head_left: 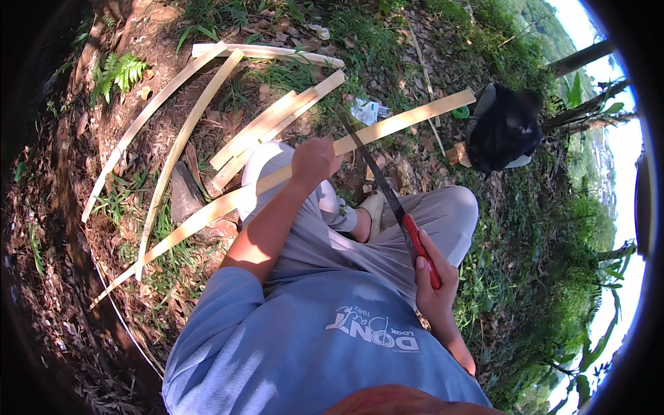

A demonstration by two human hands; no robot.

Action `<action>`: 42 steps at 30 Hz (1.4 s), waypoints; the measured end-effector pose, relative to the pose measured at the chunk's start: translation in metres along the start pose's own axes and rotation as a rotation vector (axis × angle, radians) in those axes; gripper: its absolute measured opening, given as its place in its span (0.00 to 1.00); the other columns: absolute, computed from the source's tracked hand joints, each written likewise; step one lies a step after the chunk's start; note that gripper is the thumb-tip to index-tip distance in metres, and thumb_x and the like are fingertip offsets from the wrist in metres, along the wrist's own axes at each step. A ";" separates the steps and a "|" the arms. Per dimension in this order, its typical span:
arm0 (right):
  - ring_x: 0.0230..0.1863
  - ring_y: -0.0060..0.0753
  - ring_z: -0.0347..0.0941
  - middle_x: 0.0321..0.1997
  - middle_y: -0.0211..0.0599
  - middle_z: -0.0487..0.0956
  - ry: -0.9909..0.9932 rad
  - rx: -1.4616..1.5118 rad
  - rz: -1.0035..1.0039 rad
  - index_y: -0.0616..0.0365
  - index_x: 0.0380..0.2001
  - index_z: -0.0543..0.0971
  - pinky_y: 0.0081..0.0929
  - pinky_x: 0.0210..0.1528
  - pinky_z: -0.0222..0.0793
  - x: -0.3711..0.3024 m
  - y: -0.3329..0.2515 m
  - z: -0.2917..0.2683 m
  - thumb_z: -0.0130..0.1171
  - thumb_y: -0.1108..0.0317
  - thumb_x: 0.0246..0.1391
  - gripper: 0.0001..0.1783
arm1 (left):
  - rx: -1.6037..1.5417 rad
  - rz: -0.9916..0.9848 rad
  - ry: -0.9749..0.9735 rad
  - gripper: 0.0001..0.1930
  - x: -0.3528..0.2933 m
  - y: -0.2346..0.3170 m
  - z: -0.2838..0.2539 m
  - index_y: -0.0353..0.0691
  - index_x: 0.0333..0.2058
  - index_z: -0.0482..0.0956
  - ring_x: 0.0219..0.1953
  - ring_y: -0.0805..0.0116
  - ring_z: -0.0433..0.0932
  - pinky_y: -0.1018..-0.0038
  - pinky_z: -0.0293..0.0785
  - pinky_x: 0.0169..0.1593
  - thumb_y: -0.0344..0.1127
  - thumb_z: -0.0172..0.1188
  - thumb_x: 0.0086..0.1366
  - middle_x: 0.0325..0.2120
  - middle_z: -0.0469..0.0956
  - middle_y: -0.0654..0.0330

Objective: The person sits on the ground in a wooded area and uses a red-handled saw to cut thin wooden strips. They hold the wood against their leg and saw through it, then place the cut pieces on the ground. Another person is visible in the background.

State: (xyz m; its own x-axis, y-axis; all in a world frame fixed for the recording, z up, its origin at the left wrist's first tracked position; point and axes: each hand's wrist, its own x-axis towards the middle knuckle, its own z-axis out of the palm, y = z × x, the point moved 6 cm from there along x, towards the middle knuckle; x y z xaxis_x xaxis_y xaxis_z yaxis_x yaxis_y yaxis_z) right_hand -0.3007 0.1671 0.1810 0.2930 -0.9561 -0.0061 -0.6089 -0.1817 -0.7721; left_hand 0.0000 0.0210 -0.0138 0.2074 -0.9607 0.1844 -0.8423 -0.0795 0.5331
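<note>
A long pale wooden strip (408,120) runs slantwise across my bent legs, from the ground at lower left to the upper right. My left hand (316,162) is closed around it above my knee. In my right hand (436,282) is the red handle of a hand saw (379,180), its thumb lying along the handle. The saw's long dark blade crosses the strip just right of my left hand, its tip reaching past the far edge. Whether the teeth have cut into the wood, I cannot tell.
Several more wooden strips (184,149) lie on the leafy ground to the left and ahead. A grey stone (185,192) sits by my left knee. Beyond the strip are a white packet (369,111) and a black bag (505,128). A fern (119,72) grows at far left.
</note>
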 end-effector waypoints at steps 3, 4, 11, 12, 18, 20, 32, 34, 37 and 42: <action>0.41 0.22 0.79 0.45 0.36 0.88 0.051 0.097 -0.062 0.61 0.68 0.79 0.25 0.49 0.75 0.059 -0.003 0.040 0.60 0.67 0.73 0.24 | 0.056 -0.047 -0.068 0.19 0.000 -0.007 -0.001 0.39 0.37 0.86 0.36 0.45 0.89 0.53 0.85 0.43 0.51 0.68 0.63 0.31 0.88 0.50; 0.41 0.21 0.78 0.44 0.36 0.88 0.076 0.121 -0.110 0.60 0.68 0.79 0.25 0.49 0.75 0.082 -0.002 0.054 0.60 0.66 0.73 0.23 | 0.068 -0.059 -0.105 0.19 0.003 -0.003 -0.002 0.39 0.38 0.86 0.37 0.46 0.89 0.54 0.85 0.44 0.52 0.67 0.64 0.32 0.89 0.50; 0.50 0.37 0.85 0.52 0.52 0.88 0.111 0.225 -0.252 0.60 0.66 0.80 0.32 0.53 0.78 0.223 0.029 0.146 0.60 0.65 0.73 0.23 | 0.089 -0.143 -0.327 0.22 0.009 0.003 -0.003 0.37 0.44 0.86 0.46 0.44 0.88 0.53 0.84 0.52 0.51 0.64 0.66 0.41 0.88 0.44; 0.52 0.44 0.87 0.54 0.57 0.87 0.117 0.228 -0.275 0.60 0.66 0.79 0.35 0.55 0.78 0.225 0.029 0.148 0.61 0.65 0.72 0.23 | 0.095 -0.135 -0.336 0.21 0.010 0.005 -0.003 0.37 0.44 0.86 0.46 0.44 0.88 0.53 0.84 0.52 0.51 0.64 0.66 0.41 0.88 0.44; 0.42 0.26 0.81 0.49 0.48 0.88 0.015 0.139 -0.190 0.60 0.70 0.77 0.28 0.48 0.77 0.145 0.015 0.122 0.58 0.67 0.73 0.25 | 0.048 -0.112 -0.260 0.20 -0.001 -0.003 -0.002 0.38 0.43 0.86 0.45 0.45 0.88 0.53 0.85 0.51 0.50 0.64 0.65 0.40 0.88 0.43; 0.41 0.25 0.81 0.48 0.45 0.88 0.060 0.103 -0.175 0.60 0.70 0.77 0.28 0.48 0.76 0.094 0.021 0.095 0.58 0.67 0.73 0.25 | 0.037 -0.059 -0.211 0.18 -0.004 0.000 0.005 0.39 0.40 0.86 0.42 0.45 0.88 0.53 0.85 0.48 0.49 0.65 0.64 0.37 0.88 0.44; 0.28 0.13 0.69 0.36 0.30 0.83 0.076 0.059 -0.061 0.61 0.71 0.76 0.16 0.33 0.66 0.009 0.035 0.045 0.56 0.68 0.75 0.25 | 0.007 -0.107 -0.251 0.17 -0.001 0.003 0.007 0.39 0.38 0.87 0.42 0.45 0.89 0.53 0.85 0.48 0.48 0.66 0.63 0.37 0.88 0.46; 0.32 0.15 0.72 0.40 0.33 0.84 0.098 0.101 -0.122 0.60 0.71 0.76 0.18 0.36 0.69 0.052 0.038 0.072 0.56 0.67 0.75 0.24 | 0.023 -0.087 -0.271 0.17 0.002 0.001 0.011 0.39 0.39 0.86 0.42 0.45 0.88 0.52 0.85 0.48 0.48 0.66 0.63 0.37 0.88 0.47; 0.39 0.20 0.76 0.45 0.37 0.86 0.151 0.198 -0.257 0.61 0.69 0.77 0.22 0.43 0.73 0.128 0.041 0.115 0.57 0.67 0.75 0.23 | 0.097 -0.113 -0.267 0.18 0.002 0.000 0.008 0.40 0.42 0.88 0.45 0.47 0.89 0.54 0.85 0.50 0.49 0.66 0.65 0.41 0.89 0.48; 0.35 0.25 0.81 0.44 0.50 0.89 0.164 0.247 -0.323 0.58 0.68 0.79 0.29 0.41 0.77 0.198 0.045 0.145 0.58 0.66 0.73 0.23 | 0.097 -0.234 -0.329 0.21 0.011 -0.005 0.003 0.40 0.47 0.87 0.47 0.46 0.88 0.54 0.85 0.52 0.51 0.65 0.66 0.43 0.89 0.48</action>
State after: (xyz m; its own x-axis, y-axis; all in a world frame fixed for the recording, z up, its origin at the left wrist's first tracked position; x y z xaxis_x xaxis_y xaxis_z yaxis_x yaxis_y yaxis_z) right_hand -0.1632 0.0028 0.0531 0.3067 -0.8867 0.3459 -0.3046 -0.4357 -0.8470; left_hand 0.0050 0.0104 -0.0169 0.2419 -0.9463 -0.2146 -0.8378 -0.3153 0.4457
